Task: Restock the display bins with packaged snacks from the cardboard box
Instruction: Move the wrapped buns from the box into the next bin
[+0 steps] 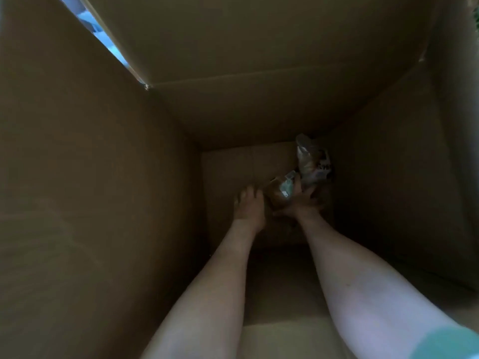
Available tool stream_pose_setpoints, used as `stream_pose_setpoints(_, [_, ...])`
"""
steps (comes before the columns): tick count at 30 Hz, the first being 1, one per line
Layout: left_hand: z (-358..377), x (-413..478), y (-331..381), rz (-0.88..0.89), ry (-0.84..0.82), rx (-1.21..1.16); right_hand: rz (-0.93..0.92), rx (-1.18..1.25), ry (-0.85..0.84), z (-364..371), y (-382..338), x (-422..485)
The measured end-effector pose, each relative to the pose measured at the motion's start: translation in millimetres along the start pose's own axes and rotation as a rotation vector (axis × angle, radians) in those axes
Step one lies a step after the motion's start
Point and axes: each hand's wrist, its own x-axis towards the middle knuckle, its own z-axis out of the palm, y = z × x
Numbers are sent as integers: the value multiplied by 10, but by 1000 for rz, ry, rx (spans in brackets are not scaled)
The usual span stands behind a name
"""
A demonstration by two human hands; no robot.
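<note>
Reaching deep into the cardboard box (pixel 103 177), my right hand (pixel 302 203) grips a snack packet (pixel 282 190) at the bottom. My left hand (pixel 248 206) lies open just beside it, and a second packet (pixel 311 161) leans in the far right corner.

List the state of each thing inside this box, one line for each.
cardboard box: open, both arms reach deep inside.
left hand: fingers relaxed, holds nothing.
right hand: grips the held packet.
held packet: in the right hand, near the box floor.
corner packet: upright in the far right corner.
</note>
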Motion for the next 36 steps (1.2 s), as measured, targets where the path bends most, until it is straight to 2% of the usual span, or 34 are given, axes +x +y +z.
stream_pose_setpoints(5, [27,-6,-11,21,26,-15,11,38,69,93,-69,1])
stream_pose_setpoints(7, [6,-40,8,8,-11,-78,25,59,24,36,-81,-39])
stream_pose_setpoints(10, [-69,-76,53,-120,-66,-339,41,92,-75,-91,-100,-104])
stream_pose_setpoints(12, [-127,-113,78,-124,-123,-383,62,122,-156,-159,-110,-179])
stream_pose_setpoints(15, [-210,-217,-2,21,-297,-296,84,217,-312,-284,-124,-345])
stream_pose_setpoints(17, [-277,-269,-116,124,-358,-137,78,259,-449,-432,-124,-523])
stream_pose_setpoints(20, [-437,-388,-182,331,-251,163,84,375,-564,-697,-107,-863])
stream_pose_setpoints(22, [-573,-487,-119,488,-118,239,73,416,-571,-801,-98,-1037])
stream_pose_setpoints(24, [-702,-603,-35,571,-35,223,43,465,-541,-907,-80,-1230])
stream_pose_setpoints(27, [-922,-809,15,537,-13,33,6,716,-540,-1087,47,-1503])
stream_pose_setpoints(32, [-1076,-1231,57,405,24,-462,-55,1071,-418,-1250,485,-1951])
stream_pose_setpoints(36, [-1097,-1617,117,313,41,-859,-237,1283,-351,-1135,646,-2320])
